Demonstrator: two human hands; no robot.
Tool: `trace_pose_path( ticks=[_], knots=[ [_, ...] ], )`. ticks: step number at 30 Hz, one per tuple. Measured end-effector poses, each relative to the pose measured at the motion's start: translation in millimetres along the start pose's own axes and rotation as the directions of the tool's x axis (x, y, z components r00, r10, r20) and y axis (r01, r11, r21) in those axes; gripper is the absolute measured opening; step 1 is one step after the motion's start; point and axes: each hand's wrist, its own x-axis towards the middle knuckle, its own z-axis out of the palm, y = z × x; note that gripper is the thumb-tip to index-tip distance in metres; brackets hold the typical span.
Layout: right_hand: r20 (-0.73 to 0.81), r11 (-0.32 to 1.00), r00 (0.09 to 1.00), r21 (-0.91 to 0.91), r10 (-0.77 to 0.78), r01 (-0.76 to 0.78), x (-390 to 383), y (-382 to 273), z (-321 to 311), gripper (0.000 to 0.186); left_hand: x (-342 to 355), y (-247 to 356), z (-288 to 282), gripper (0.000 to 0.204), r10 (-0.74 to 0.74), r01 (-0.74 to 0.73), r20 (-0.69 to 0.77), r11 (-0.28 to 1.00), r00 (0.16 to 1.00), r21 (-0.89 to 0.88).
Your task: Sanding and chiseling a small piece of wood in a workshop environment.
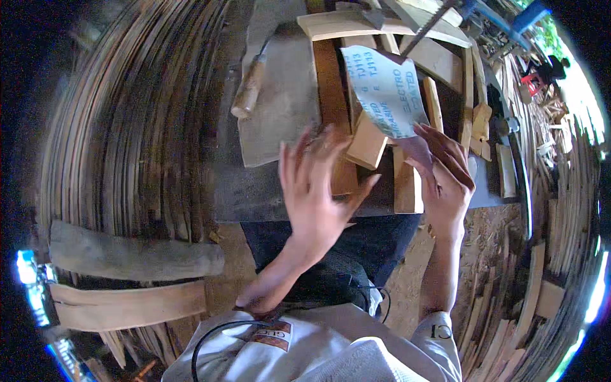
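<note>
My right hand [445, 181] grips the lower corner of a pale sandpaper sheet [379, 86] with blue printing on its back. The sheet slants up over several pale wood pieces [369, 146] on a dark workbench [248, 204]. My left hand [315, 194], slightly blurred, is raised over the bench with fingers spread and nothing held. Beyond it, a tool with a wooden handle [249, 89] lies on a worn grey board [273, 121]. An upright light block [408, 188] sits just left of my right hand, partly behind the sheet.
Stacked thin boards [127, 127] fill the left side, and more timber [554, 223] lines the right. Blue metal equipment [519, 22] is at the far right of the bench. Another person [554, 69] is in the distance by a red seat [529, 83].
</note>
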Motion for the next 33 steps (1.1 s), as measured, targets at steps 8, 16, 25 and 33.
trace_pose_path(
  ticks=[8,16,25,33],
  knots=[
    [0.109,0.986,0.98,0.024,-0.166,0.165,3,-5,-11,0.026,43,-17,-32,0.047,0.378,-0.361,0.259,0.926,0.889,-0.113],
    [-0.394,0.925,0.837,0.161,0.379,-0.343,-10,-51,20,0.061,68,-26,-19,0.013,0.345,-0.34,0.188,0.939,0.92,-0.061],
    [-0.316,0.837,0.776,0.248,0.546,-0.488,-32,-93,96,0.09,76,-18,-12,0.015,0.238,-0.182,0.355,0.966,0.904,-0.183],
    [-0.393,0.78,0.675,0.368,0.624,-0.507,-29,-84,111,0.08,73,-17,-12,0.014,0.292,-0.185,0.442,0.945,0.848,-0.269]
  ],
)
